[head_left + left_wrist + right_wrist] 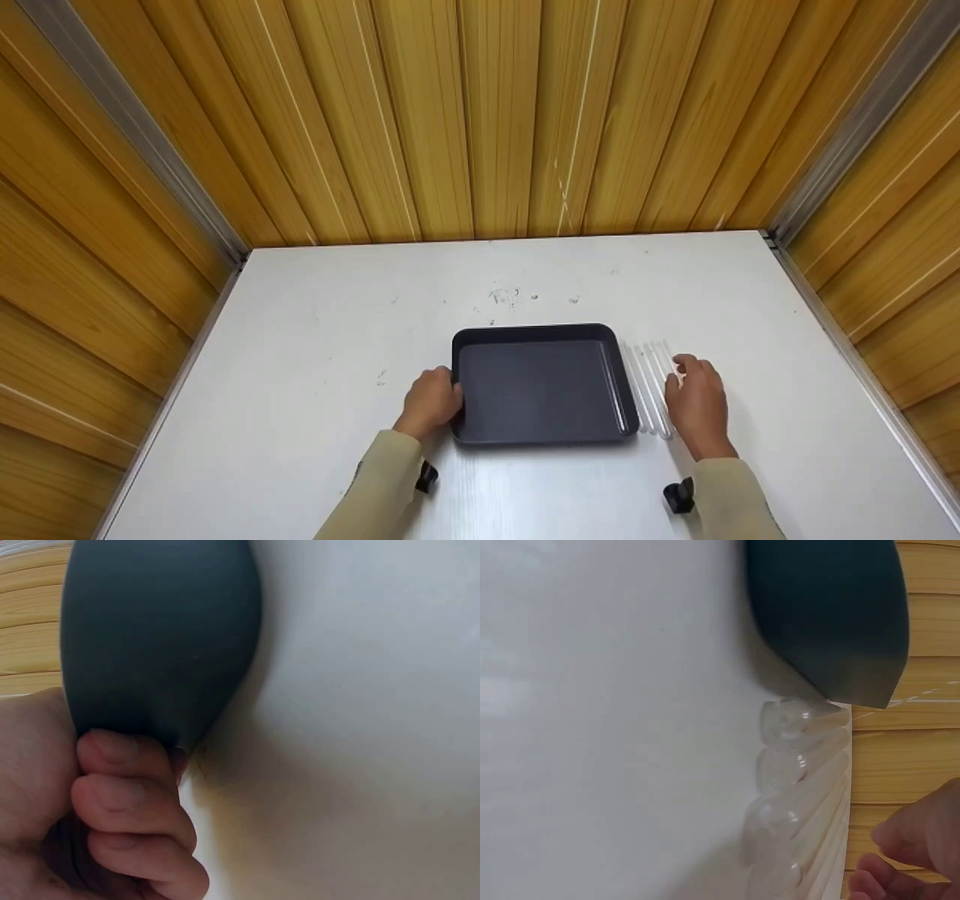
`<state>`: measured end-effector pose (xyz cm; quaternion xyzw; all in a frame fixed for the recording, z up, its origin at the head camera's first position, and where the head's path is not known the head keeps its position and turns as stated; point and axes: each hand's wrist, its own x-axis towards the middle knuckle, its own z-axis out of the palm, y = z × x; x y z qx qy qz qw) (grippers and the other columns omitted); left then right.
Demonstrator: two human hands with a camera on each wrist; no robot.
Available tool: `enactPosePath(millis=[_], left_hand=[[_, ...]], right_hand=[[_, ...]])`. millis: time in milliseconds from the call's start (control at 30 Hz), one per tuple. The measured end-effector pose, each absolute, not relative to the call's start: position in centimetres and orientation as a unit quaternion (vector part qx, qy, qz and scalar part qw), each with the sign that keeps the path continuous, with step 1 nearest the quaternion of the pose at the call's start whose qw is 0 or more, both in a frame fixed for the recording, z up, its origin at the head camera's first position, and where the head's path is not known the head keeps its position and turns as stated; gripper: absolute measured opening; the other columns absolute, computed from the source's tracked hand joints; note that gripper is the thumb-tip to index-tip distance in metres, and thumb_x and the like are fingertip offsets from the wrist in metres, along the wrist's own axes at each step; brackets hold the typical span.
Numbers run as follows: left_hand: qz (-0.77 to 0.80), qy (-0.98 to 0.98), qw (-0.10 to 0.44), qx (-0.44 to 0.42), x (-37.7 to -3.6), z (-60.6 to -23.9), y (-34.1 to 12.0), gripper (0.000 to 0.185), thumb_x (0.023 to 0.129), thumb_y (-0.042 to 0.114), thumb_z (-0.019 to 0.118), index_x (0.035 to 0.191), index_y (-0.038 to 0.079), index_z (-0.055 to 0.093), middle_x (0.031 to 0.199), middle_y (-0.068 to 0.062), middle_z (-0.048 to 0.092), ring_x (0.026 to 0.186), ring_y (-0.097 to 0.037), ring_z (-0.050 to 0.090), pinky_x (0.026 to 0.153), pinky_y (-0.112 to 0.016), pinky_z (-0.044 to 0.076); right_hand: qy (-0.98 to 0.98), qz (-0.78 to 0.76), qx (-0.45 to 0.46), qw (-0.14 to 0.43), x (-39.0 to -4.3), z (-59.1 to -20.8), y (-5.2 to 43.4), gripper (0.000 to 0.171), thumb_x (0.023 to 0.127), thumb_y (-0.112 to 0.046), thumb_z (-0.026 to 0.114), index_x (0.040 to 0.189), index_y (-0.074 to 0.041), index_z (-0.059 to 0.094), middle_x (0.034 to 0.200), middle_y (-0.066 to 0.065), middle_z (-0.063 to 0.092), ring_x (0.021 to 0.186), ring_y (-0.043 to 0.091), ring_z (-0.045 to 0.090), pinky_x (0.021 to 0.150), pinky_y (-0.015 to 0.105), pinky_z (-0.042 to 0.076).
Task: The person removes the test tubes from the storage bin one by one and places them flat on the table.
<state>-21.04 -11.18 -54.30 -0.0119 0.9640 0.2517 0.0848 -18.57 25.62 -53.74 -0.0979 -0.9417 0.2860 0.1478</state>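
A dark grey rectangular tray [536,394] lies flat on the white table. My left hand [433,400] grips its left rim, and the left wrist view shows curled fingers [139,802] against the tray's outer wall [157,637]. Inside the tray, along its right wall, lies one clear tube [615,386]. Just right of the tray, several clear test tubes [651,394] with rounded ends [780,765] lie side by side. Beside the rightmost of them is my right hand [699,405], its fingers loosely bent. Thumb and fingers [896,829] stand apart with nothing visible between them.
The white table [300,360] has small dark marks toward its back. Wood-patterned panels [495,120] enclose it at the back and both sides, with metal posts at the corners. A black strap piece sits at each sleeve cuff [679,495].
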Motion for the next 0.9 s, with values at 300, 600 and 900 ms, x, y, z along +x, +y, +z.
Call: enactPosePath(millis=[300, 600, 900], left_hand=[[0.253, 0.964, 0.083, -0.014, -20.9, -54.0, -11.2, 0.020, 0.090, 0.016, 0.058, 0.093, -0.003, 0.064, 0.086, -0.017, 0.067, 0.069, -0.024, 0.058, 0.065, -0.043, 0.048], [0.255, 0.964, 0.081, -0.013, -21.0, -54.1, -11.2, 0.019, 0.090, 0.014, 0.056, 0.093, -0.003, 0.064, 0.084, -0.016, 0.067, 0.068, -0.023, 0.057, 0.064, -0.042, 0.048], [0.252, 0.965, 0.077, -0.010, -20.9, -54.2, -11.2, 0.019, 0.090, 0.016, 0.057, 0.092, -0.002, 0.064, 0.084, -0.016, 0.066, 0.068, -0.023, 0.057, 0.063, -0.042, 0.048]], right_hand=[[-0.941, 0.285, -0.069, 0.167, -18.8, -52.6, 24.4, 0.028, 0.091, 0.000, 0.055, 0.117, 0.008, 0.058, 0.105, 0.026, 0.059, 0.098, 0.040, 0.057, 0.083, 0.051, 0.047], [-0.942, 0.280, -0.046, 0.179, -19.0, -52.1, 23.5, 0.026, 0.089, 0.001, 0.057, 0.114, 0.008, 0.060, 0.102, 0.026, 0.061, 0.096, 0.040, 0.058, 0.080, 0.050, 0.047], [-0.943, 0.279, -0.032, 0.180, -19.1, -51.7, 22.5, 0.023, 0.087, 0.002, 0.059, 0.109, 0.007, 0.062, 0.094, 0.023, 0.063, 0.089, 0.037, 0.061, 0.077, 0.049, 0.048]])
